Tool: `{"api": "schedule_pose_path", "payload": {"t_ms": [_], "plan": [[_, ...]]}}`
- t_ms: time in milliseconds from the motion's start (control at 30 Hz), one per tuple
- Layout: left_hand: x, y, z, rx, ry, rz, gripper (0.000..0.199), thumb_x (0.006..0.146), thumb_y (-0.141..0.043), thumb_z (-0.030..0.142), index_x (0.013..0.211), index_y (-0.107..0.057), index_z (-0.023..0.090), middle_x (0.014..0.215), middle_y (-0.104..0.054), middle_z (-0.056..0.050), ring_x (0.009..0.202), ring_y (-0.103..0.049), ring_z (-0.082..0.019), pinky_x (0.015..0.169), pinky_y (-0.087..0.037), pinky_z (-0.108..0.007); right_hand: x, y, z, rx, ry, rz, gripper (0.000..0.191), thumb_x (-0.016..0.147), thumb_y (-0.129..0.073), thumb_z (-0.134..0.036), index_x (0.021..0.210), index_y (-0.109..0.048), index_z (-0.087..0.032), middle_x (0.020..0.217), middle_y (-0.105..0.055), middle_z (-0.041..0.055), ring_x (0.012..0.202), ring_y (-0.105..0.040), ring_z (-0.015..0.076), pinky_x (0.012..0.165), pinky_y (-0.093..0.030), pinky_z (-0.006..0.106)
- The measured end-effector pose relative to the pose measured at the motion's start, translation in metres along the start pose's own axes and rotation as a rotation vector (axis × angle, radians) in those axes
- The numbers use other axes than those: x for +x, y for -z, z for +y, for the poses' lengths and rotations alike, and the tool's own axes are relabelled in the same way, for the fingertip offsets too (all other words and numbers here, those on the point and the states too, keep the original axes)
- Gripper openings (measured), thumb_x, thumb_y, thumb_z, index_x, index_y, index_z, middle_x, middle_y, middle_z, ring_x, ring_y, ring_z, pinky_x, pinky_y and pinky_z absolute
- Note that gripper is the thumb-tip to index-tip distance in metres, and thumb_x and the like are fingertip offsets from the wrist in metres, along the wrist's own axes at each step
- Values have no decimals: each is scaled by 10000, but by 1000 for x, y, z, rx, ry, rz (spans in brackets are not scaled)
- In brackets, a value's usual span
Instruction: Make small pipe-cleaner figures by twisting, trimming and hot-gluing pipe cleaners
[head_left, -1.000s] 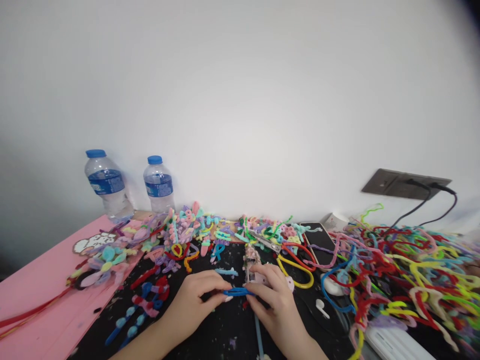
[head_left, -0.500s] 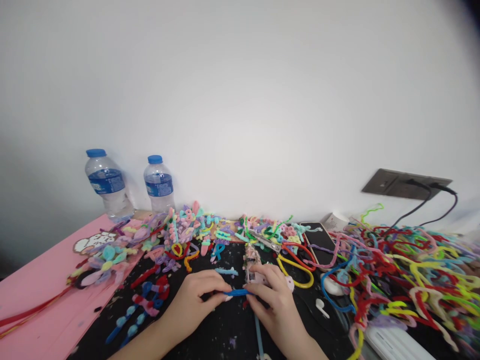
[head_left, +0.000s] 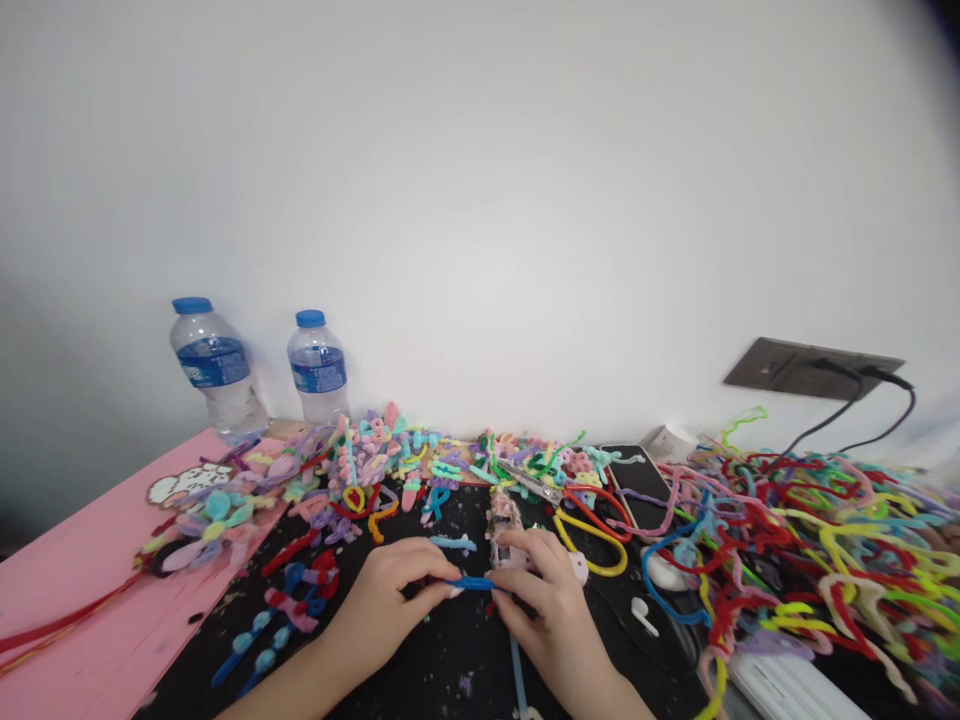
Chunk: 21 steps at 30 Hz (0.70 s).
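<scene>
Between my two hands a short blue pipe cleaner (head_left: pixel 471 583) is stretched level above the black mat (head_left: pixel 442 670). My left hand (head_left: pixel 397 595) pinches its left end with thumb and forefinger. The right end sits between the thumb and fingers of my right hand (head_left: pixel 546 600). Just beyond the hands lies a short light blue pipe cleaner piece (head_left: pixel 452 543). A glue gun (head_left: pixel 504 515), partly hidden, is under my right hand, with a translucent bluish stick (head_left: pixel 518 665) running toward me below it.
Scissors (head_left: pixel 596 525) with red and yellow handles lie beyond my right hand. Loose pipe cleaners (head_left: pixel 810 560) heap at the right, near a white earbud (head_left: pixel 643 616) and a phone (head_left: pixel 641 485). Finished pieces (head_left: pixel 367 460) pile along the wall; two water bottles (head_left: pixel 214 375) stand at left.
Almost nothing differs. The fingers of my right hand have shifted very slightly on the blue pipe cleaner; both hands stay in place.
</scene>
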<state>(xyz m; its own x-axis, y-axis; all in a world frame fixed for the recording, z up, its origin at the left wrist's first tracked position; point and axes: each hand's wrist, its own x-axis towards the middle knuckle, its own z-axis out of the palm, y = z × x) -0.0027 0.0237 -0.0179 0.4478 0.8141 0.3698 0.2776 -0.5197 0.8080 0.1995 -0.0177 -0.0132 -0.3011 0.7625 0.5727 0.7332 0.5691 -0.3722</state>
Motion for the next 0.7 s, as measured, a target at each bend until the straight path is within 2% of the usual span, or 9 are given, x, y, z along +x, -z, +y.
{"api": "schedule_pose_path", "payload": {"t_ms": [267, 700], "plan": [[-2, 1, 2, 37, 54, 5, 90, 742, -633, 112, 712, -678, 184, 703, -660, 4, 654, -604, -128, 617, -441, -201, 1, 1, -1, 12, -6, -1, 201, 777, -568, -70, 865, -658, -227, 1091, -571, 77, 1018, -501, 241, 838, -441, 402], [-1, 2, -1, 65, 9, 26, 120, 749, -628, 93, 720, -692, 190, 724, -664, -3, 681, -615, -129, 649, -457, -200, 1, -1, -2, 16, 0, -37, 177, 782, -563, -71, 843, -639, -218, 1089, -564, 76, 1000, -507, 236, 819, -443, 396]]}}
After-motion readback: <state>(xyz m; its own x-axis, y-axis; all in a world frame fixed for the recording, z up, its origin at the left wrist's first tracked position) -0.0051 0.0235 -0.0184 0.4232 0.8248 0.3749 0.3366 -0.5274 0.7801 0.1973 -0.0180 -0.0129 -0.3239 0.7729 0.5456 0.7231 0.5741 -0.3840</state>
